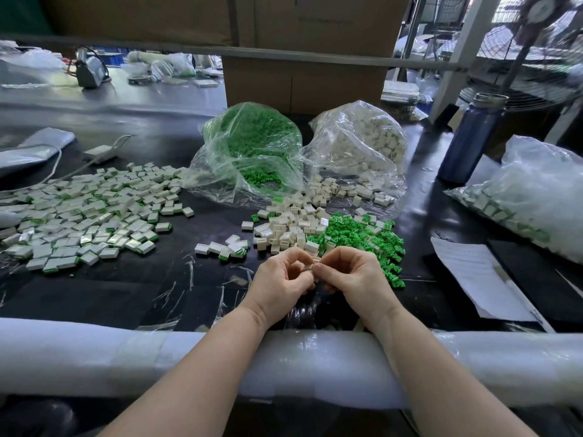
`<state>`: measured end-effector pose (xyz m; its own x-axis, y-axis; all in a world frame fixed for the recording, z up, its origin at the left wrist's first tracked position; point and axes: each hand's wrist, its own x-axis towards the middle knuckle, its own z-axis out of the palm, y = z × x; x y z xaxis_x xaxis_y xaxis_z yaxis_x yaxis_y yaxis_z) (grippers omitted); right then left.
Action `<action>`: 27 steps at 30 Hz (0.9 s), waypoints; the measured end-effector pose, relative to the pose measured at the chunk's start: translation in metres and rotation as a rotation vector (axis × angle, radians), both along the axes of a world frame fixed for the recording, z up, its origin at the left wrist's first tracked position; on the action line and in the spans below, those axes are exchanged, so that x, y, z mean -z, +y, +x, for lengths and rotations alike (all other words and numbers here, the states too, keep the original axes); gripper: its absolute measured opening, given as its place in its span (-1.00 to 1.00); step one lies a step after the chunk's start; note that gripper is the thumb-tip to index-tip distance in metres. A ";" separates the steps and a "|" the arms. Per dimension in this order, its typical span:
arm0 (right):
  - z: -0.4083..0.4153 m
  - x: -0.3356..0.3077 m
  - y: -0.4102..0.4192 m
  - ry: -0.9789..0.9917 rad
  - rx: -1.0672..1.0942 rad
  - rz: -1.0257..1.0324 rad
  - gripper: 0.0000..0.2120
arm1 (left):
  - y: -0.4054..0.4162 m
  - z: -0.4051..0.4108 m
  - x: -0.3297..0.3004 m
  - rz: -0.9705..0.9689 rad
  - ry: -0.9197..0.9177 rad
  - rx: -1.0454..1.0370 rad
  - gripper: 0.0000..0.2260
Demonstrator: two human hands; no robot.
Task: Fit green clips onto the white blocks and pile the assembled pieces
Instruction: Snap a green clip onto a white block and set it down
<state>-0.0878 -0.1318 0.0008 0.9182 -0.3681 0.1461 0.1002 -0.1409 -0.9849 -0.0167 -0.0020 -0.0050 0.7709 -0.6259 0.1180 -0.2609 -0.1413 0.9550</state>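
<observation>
Where the two hands meet above the black table (pixel 110 291), a small white block (pixel 308 267) sits pinched between the curled fingertips of the left hand (pixel 281 285) and the right hand (pixel 350 277); only a sliver of it shows, and whether a clip is already on it cannot be told. Just beyond the knuckles lies a loose heap of white blocks (pixel 290 230), touching a scatter of green clips (pixel 362 238) on its right. A few assembled pieces (pixel 232 247) lie just left of that heap, and well to the left spreads the large pile of assembled pieces (pixel 85 212), white with green edges. Behind the heaps, an open clear bag (pixel 252 146) holds green clips, and the clear bag beside it (pixel 359 143) holds white blocks, some spilling from its mouth. At the far right another plastic bag (pixel 530 197) holds assembled pieces, with a blue bottle (pixel 470 137) behind it and a paper sheet (pixel 476 275) in front.
</observation>
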 end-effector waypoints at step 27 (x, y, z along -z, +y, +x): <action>-0.001 -0.001 -0.001 0.086 -0.183 0.151 -0.89 | -0.001 -0.009 -0.011 0.042 -0.117 0.115 -0.82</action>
<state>-0.0892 -0.1323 0.0017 0.9782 -0.2065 0.0206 0.0256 0.0215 -0.9994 -0.0253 -0.0035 0.0060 0.6766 -0.7153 0.1746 -0.3867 -0.1434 0.9110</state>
